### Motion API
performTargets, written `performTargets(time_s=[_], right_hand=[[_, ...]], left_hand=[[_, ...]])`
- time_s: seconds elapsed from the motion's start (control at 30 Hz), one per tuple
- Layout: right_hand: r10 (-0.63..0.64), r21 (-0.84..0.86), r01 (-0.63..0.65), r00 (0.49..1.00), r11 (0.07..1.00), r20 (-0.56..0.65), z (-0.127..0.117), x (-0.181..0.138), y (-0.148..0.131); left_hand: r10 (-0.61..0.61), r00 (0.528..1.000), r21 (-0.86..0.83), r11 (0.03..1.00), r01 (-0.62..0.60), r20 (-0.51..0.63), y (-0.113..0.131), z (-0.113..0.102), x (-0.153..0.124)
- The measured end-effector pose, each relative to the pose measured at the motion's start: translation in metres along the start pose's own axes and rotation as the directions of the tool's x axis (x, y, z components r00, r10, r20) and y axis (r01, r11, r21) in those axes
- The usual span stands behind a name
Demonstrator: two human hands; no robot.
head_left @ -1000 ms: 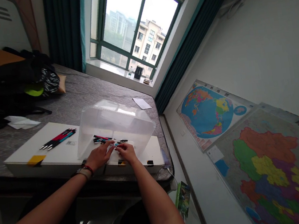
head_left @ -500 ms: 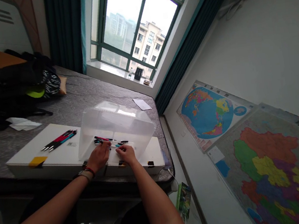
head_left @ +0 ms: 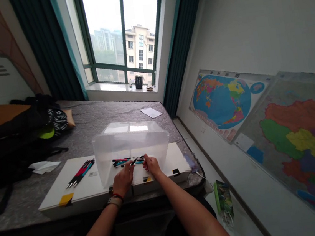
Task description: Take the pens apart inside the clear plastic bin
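A clear plastic box [head_left: 130, 143] lies on its side on a flat white carton [head_left: 76, 186], its mouth towards me. Several pens [head_left: 122, 162] lie inside it. My left hand [head_left: 124, 180] is at the mouth of the box, fingers pinched on a dark pen [head_left: 134, 161] that points up and to the right. My right hand [head_left: 152, 166] is beside it, fingers curled near the same pens; whether it grips anything is unclear. A bundle of red, black and blue pens [head_left: 80, 173] lies on the carton to the left of the box.
The carton rests on a grey mattress [head_left: 94, 122] with dark bags and clothes [head_left: 17, 132] at the left and white papers [head_left: 43, 167]. A window [head_left: 119, 34] is behind. Maps [head_left: 261, 112] hang on the right wall. A green packet [head_left: 223, 202] lies on the floor.
The view has swung level and to the left. My left hand has lifted a dark pen at the mouth of the box; both hands stay close together there.
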State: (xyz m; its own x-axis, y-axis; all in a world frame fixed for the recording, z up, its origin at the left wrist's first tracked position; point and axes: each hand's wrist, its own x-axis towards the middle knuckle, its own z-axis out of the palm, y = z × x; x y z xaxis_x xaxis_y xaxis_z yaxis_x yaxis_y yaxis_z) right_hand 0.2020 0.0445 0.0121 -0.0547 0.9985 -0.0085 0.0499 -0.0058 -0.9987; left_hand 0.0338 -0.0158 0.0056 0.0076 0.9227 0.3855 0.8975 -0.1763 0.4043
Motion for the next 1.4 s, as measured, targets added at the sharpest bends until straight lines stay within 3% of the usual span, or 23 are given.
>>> performTargets(time_s=[0.27, 0.57, 0.77, 0.9, 1.13, 1.4], right_hand=[[-0.155, -0.141, 0.162, 0.986, 0.977, 0.063, -0.002, 0.004, 0.007], [-0.179, -0.206, 0.19, 0.981, 0.96, 0.068, -0.001, 0.005, 0.008], [-0.189, -0.226, 0.209, 0.976, 0.951, 0.109, -0.001, 0.006, 0.008], [-0.195, -0.228, 0.215, 0.975, 0.95, 0.106, 0.0, 0.007, 0.01], [-0.096, -0.338, 0.145, 0.983, 0.93, 0.156, -0.001, 0.009, 0.01], [-0.1, -0.358, 0.171, 0.973, 0.918, 0.208, -0.002, 0.01, 0.006]], left_hand=[[0.182, 0.983, 0.03, 0.983, -0.181, -0.027, 0.004, -0.012, 0.004], [0.201, 0.979, 0.079, 0.976, -0.202, 0.021, 0.007, -0.012, 0.006], [0.102, 0.993, 0.016, 0.995, -0.103, 0.051, 0.005, -0.007, 0.005], [0.108, 0.992, 0.032, 0.993, -0.11, 0.066, 0.005, -0.008, 0.004], [0.109, 0.994, 0.044, 0.993, -0.11, 0.024, 0.003, -0.004, 0.004], [0.126, 0.992, 0.04, 0.991, -0.125, -0.027, -0.001, 0.002, 0.004]])
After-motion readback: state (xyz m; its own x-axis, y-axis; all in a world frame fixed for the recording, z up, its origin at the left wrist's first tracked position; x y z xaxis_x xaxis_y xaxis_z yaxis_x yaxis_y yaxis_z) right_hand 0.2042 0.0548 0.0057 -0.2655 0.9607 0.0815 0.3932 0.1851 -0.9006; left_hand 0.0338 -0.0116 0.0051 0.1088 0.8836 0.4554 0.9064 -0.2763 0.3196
